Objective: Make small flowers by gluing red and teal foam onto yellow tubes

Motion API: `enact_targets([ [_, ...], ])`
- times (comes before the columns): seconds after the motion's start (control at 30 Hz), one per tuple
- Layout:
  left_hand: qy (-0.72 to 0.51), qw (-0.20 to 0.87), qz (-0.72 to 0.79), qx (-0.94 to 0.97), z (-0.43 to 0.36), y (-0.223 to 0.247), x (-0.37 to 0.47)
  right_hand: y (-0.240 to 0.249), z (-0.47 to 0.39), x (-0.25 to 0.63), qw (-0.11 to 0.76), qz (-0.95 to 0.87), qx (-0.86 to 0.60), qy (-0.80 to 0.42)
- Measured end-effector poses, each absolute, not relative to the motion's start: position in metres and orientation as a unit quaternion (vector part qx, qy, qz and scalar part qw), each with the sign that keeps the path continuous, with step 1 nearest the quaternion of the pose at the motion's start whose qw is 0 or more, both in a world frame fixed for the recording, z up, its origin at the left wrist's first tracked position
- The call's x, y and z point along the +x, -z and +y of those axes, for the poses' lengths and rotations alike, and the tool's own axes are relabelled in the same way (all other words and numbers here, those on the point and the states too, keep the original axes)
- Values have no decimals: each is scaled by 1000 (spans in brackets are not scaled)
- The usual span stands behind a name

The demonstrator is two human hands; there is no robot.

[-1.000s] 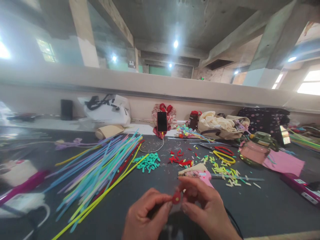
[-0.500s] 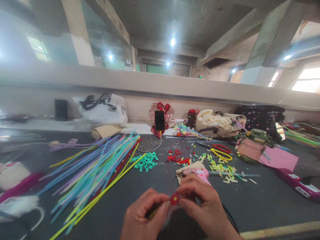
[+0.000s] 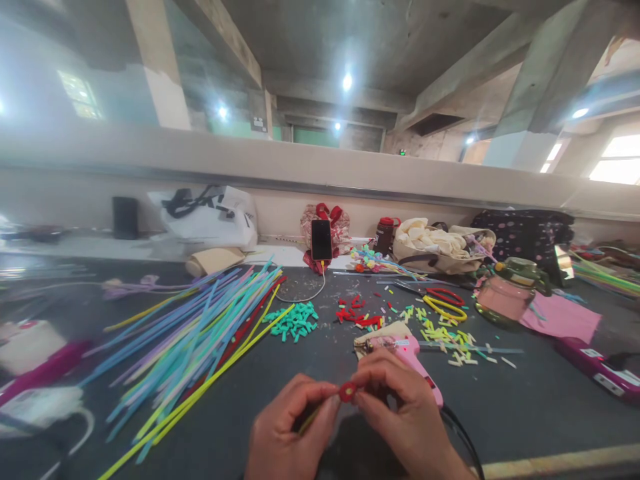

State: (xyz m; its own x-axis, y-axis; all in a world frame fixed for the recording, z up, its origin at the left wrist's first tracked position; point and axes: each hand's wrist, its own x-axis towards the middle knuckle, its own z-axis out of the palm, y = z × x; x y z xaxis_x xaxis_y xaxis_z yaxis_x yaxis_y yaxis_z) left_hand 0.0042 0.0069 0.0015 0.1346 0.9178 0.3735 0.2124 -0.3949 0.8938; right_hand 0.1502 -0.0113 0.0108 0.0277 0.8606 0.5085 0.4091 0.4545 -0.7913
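Between the fingertips of both hands is a small red flower-like piece [image 3: 347, 392] with a pale yellow centre. My left hand [image 3: 297, 423] pinches its left side, and a thin yellowish stem [image 3: 309, 421] shows under the fingers. On its right edge, the thumb and forefinger of my right hand [image 3: 400, 407] are closed. Just behind the right hand lies a pink glue gun [image 3: 411, 357] with a black cord. Short red pieces [image 3: 357, 313] and a heap of teal pieces [image 3: 293, 321] lie beyond the hands.
Long coloured pipe cleaners [image 3: 200, 360] spread over the left of the dark table. At the right are scissors [image 3: 445, 303], yellow cut pieces [image 3: 445, 333] and a green jug [image 3: 507, 290]. A phone [image 3: 321, 240] leans against a patterned bag [image 3: 340, 230] at the back.
The red piece has turned slightly in the fingers and sits a little higher. My right hand has shifted slightly, uncovering more of the glue gun's handle. Both hands keep their pinch.
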Motion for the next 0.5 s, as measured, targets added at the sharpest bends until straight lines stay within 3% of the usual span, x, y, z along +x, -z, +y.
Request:
enact_targets([
  [0.27,-542,340,413,648,6,1,8,-14,-14,153,526,-669,-479,-217],
  [0.5,-534,369,408,643,6,-5,-1,-8,-23,161,615,-547,-473,-316],
])
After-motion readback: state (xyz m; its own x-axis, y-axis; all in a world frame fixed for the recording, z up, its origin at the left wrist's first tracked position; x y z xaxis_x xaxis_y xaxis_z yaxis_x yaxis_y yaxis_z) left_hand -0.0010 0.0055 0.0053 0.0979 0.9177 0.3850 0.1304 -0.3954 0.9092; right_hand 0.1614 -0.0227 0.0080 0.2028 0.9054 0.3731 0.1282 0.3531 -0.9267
